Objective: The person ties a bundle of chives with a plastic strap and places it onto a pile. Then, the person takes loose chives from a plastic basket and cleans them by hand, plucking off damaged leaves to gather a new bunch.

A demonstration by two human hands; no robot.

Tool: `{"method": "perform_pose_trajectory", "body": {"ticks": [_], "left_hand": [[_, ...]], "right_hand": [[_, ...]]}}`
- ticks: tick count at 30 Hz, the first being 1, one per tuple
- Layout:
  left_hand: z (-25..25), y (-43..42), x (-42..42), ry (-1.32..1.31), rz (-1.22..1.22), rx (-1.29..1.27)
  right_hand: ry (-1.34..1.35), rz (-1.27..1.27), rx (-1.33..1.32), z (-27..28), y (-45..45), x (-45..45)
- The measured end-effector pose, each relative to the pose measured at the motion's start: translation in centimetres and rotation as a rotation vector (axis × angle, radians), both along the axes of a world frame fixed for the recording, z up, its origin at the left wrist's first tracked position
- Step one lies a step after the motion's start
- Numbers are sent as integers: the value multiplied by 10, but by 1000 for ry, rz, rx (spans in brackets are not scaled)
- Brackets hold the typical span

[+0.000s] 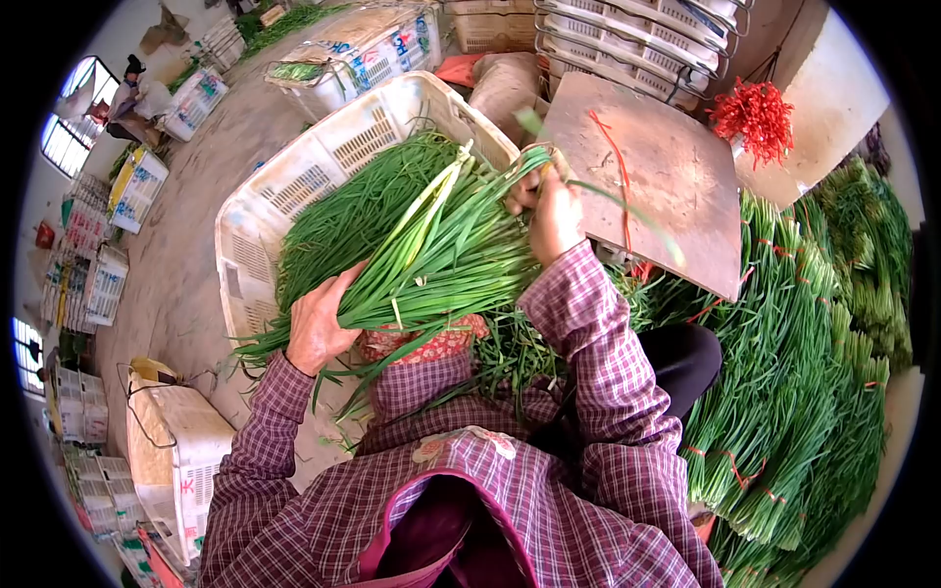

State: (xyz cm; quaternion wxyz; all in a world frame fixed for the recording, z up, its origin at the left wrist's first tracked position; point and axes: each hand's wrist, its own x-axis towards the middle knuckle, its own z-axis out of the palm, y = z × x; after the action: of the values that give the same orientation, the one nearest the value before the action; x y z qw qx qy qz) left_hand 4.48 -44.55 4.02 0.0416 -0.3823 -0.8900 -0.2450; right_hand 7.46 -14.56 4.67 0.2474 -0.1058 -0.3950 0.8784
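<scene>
Broadly, the white crate point(230, 240) is the largest thing near the person, and it stands in front of the body, a little to the left. Just to the right of it there is a brown board point(676, 186), with a red string point(616, 157) lying on it. Farther right, many tied green bundles point(774, 382) are heaped in a thick pile.

Inside the crate, loose greens point(358, 186) fill the middle part. Over them, toward the body, lie the long green stalks point(446, 260), which the two hands share between them. Their long axis goes slantwise, from the lower left near the body to the upper right, where the board's edge is close. So the stalks lie between the hands and touch both of them.

The left hand point(323, 321) is at the lower-left part, nearer to the body; its fingers go under the leaves, so I cannot tell whether they grip or only support. The right hand point(556, 211) is farther forward, at the upper-right end, with fingers curled and pinching stalks there, though motion blur makes this pinch somewhat uncertain. Some thin leaves stick out beyond it, over the board.
</scene>
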Motion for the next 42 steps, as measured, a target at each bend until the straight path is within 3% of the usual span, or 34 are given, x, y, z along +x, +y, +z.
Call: {"method": "perform_pose_trajectory", "body": {"ticks": [3,5,7,9,11,13,15,16,17,19,21,24,25,28,31,35,37,39,40,42], "left_hand": [[1,4,3,-25,0,-31],[-1,1,3,-6,9,-57],[-3,1,4,6,13,-33],[-2,3,6,21,47,-61],[-2,5,7,18,52,-51],[-5,5,8,14,61,-48],[-8,4,8,76,51,-22],[-8,4,8,79,53,-28],[-8,6,8,79,50,-31],[-7,6,9,59,61,-42],[-5,7,10,60,56,-56],[-5,7,11,52,66,-67],[-5,7,11,50,75,-67],[-10,5,10,88,59,-26],[-4,11,13,97,43,-17],[-5,6,11,98,42,-21],[-8,5,11,62,66,-2],[-8,6,12,73,66,-6],[-7,7,12,85,64,-18],[-7,9,12,93,59,-16]], "right_hand": [[-247,-204,-203,-1,29,0],[-144,-208,-175,2,70,21],[28,-165,29,0,116,54],[-161,-220,185,-4,149,83],[-563,-206,688,-18,164,109],[-654,-28,1845,-100,199,130],[-1222,376,1804,-40,132,149],[-1180,270,1941,-38,120,153],[-879,214,1922,-39,122,152],[-587,89,1495,-25,91,133],[-392,-81,1464,-8,55,116],[-391,-104,1473,-22,33,87],[-286,-220,1547,-28,30,83],[-289,-182,1402,-29,31,83],[-279,-248,1534,-38,46,89],[-581,-416,1690,-56,98,99],[-1023,-379,1710,-51,125,116],[-1351,-73,1857,-44,142,130],[-1395,-139,1833,-43,136,134],[-945,-342,1843,-29,110,134]]}}
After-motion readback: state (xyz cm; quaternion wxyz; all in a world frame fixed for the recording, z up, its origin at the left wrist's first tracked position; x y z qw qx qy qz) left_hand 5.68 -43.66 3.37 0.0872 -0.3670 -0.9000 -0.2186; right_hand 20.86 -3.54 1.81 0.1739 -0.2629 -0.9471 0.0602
